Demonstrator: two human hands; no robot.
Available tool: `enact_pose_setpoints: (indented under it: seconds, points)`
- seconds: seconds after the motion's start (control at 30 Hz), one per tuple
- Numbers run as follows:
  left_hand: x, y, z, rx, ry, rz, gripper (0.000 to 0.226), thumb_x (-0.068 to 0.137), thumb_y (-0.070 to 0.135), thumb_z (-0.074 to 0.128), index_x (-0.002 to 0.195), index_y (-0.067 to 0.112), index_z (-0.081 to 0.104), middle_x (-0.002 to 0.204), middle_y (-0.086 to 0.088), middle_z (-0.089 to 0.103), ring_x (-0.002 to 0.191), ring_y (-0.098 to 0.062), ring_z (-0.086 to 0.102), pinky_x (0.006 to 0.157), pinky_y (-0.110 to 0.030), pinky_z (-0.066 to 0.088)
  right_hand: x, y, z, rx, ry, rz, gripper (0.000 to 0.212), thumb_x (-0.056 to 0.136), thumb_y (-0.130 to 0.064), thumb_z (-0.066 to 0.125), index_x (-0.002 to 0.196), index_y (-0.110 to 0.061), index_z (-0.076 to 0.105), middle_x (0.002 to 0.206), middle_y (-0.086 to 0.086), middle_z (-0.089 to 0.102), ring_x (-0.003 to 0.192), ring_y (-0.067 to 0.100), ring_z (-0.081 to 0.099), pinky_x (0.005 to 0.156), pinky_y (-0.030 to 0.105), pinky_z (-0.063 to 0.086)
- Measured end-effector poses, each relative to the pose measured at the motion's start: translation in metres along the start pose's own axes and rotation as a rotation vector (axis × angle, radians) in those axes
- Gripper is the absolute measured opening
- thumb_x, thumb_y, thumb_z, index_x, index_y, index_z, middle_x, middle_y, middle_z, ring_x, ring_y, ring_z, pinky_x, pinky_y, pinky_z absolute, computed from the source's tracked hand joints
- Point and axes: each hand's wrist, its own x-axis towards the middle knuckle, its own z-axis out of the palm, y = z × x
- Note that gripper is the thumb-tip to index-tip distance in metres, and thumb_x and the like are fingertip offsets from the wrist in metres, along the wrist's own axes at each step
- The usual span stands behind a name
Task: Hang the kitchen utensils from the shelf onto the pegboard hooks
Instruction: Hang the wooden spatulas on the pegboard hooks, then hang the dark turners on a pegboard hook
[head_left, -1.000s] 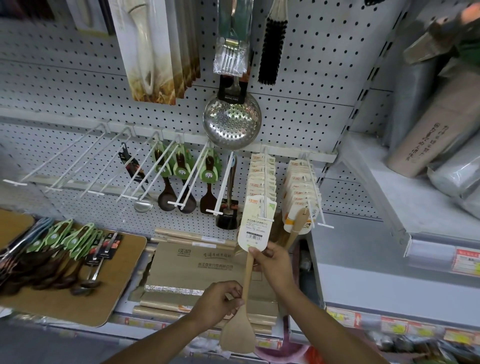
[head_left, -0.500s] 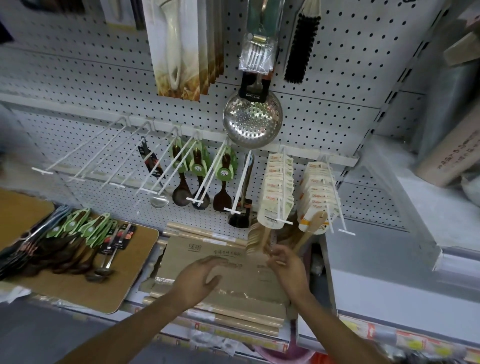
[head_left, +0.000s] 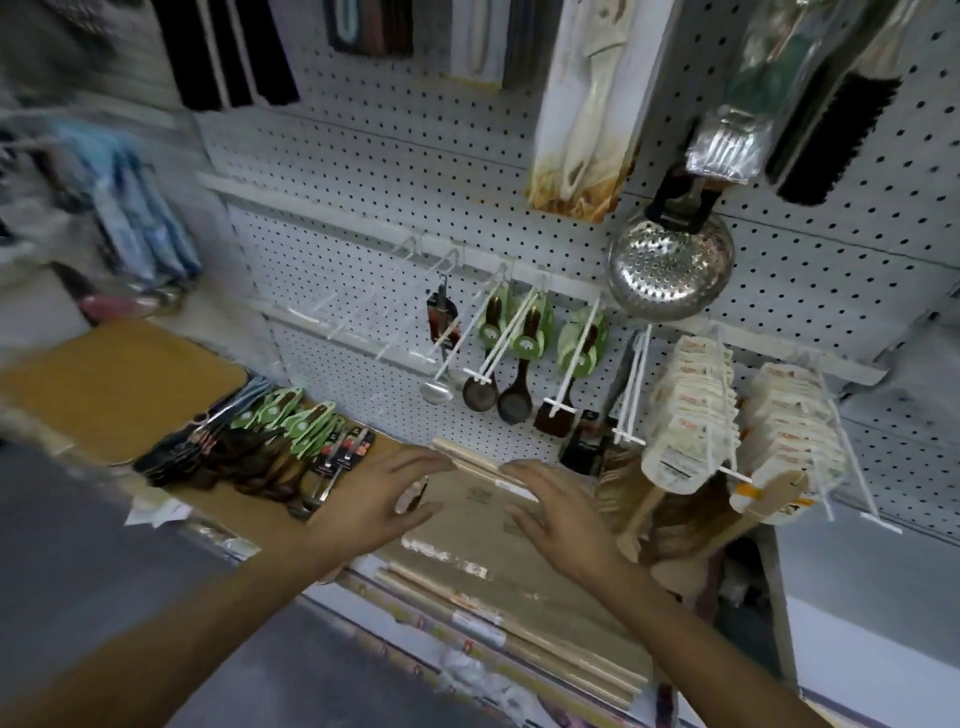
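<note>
Above the shelf (head_left: 467, 566) — left hand (head_left: 374, 506), right hand (head_left: 561, 519), fingers spread, both empty.

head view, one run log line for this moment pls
left hand: open, empty | right hand: open, empty | both over flat brown packs | loose utensils on shelf, unhung | wooden spatulas on hook

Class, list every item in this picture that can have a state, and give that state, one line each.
left hand: open, empty
right hand: open, empty
utensils on shelf: lying, not hung
dark spoons: hanging on hooks
skimmer: hanging
leftmost hooks: bare
</note>
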Motion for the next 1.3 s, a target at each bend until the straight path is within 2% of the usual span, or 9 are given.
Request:
enact_pose_setpoints:
  seconds: [0.1,0.3,0.43,0.67,0.77,0.87,1.03,1.2,1.3]
  points:
    - [-0.021,-0.023,-0.031,0.010,0.038,-0.001,0.048,0.093,0.051,0.064,0.135,0.031,0.057,0.136,0.018,0.057,0.128,-0.003,0.051,0.102,-0.034,0.048,0.025,-0.038,0.014,0.003,-0.007,-0.072,0.045,0.097,-0.041,0.055,0.140,-0.030,0.047,0.139,-0.012,0.050,0.127,0.005,0.043,0.103,0.014,0.028]
    - [-0.078,-0.088,-0.097,0.077,0.064,-0.051,0.055,0.091,0.057,0.063,0.139,0.034,0.053,0.141,0.020,0.051,0.134,0.000,0.044,0.109,-0.030,0.042,0.075,-0.119,0.060,0.041,-0.028,-0.179,0.050,0.095,-0.049,0.054,0.140,-0.029,0.047,0.140,-0.013,0.050,0.127,0.007,0.047,0.100,0.030,0.047]
    - [-0.121,-0.134,-0.137,0.091,0.080,-0.103,0.056,0.089,0.059,0.064,0.139,0.036,0.052,0.143,0.024,0.048,0.133,0.001,0.044,0.109,-0.033,0.043,0.110,-0.177,0.095,0.053,-0.054,-0.222,0.053,0.095,-0.058,0.047,0.142,-0.035,0.041,0.140,-0.014,0.049,0.128,0.006,0.045,0.103,0.034,0.045]
    - [-0.191,-0.206,-0.195,0.070,0.099,-0.177,0.057,0.088,0.058,0.066,0.137,0.032,0.055,0.138,0.015,0.054,0.130,-0.007,0.049,0.106,-0.036,0.046,0.167,-0.267,0.156,0.040,-0.117,-0.268,0.057,0.095,-0.060,0.045,0.142,-0.027,0.046,0.141,-0.008,0.051,0.130,0.010,0.045,0.106,0.034,0.042]
    - [-0.212,-0.235,-0.210,0.050,0.110,-0.213,0.055,0.088,0.055,0.068,0.137,0.034,0.055,0.136,0.016,0.055,0.128,-0.006,0.050,0.107,-0.031,0.044,0.191,-0.294,0.180,0.033,-0.149,-0.282,0.056,0.095,-0.057,0.048,0.141,-0.026,0.047,0.140,-0.007,0.052,0.129,0.011,0.045,0.107,0.029,0.039]
    - [-0.222,-0.264,-0.221,0.066,0.104,-0.246,0.055,0.089,0.054,0.067,0.137,0.031,0.056,0.136,0.013,0.057,0.127,-0.006,0.051,0.107,-0.026,0.042,0.218,-0.312,0.204,0.013,-0.207,-0.292,0.058,0.094,-0.058,0.046,0.144,-0.027,0.044,0.144,-0.007,0.049,0.132,0.011,0.043,0.106,0.026,0.033]
    - [-0.227,-0.325,-0.227,0.096,0.042,-0.318,0.053,0.089,0.053,0.067,0.136,0.029,0.058,0.137,0.011,0.057,0.127,-0.007,0.049,0.106,-0.020,0.036,0.273,-0.320,0.253,0.020,-0.271,-0.305,0.058,0.094,-0.055,0.048,0.143,-0.025,0.044,0.144,-0.006,0.049,0.132,0.011,0.043,0.109,0.031,0.036]
    - [-0.227,-0.394,-0.221,0.064,-0.005,-0.422,0.054,0.089,0.054,0.066,0.135,0.028,0.058,0.137,0.010,0.057,0.126,-0.011,0.052,0.106,-0.030,0.045,0.333,-0.311,0.319,0.026,-0.339,-0.273,0.057,0.095,-0.053,0.053,0.144,-0.027,0.042,0.144,-0.007,0.048,0.132,0.011,0.043,0.109,0.033,0.039]
    - [-0.224,-0.439,-0.215,0.064,-0.039,-0.452,0.051,0.090,0.051,0.067,0.135,0.028,0.058,0.136,0.009,0.058,0.125,-0.010,0.051,0.105,-0.028,0.044,0.368,-0.305,0.357,0.053,-0.376,-0.209,0.055,0.094,-0.049,0.058,0.142,-0.024,0.046,0.141,-0.004,0.051,0.129,0.013,0.046,0.107,0.028,0.037]
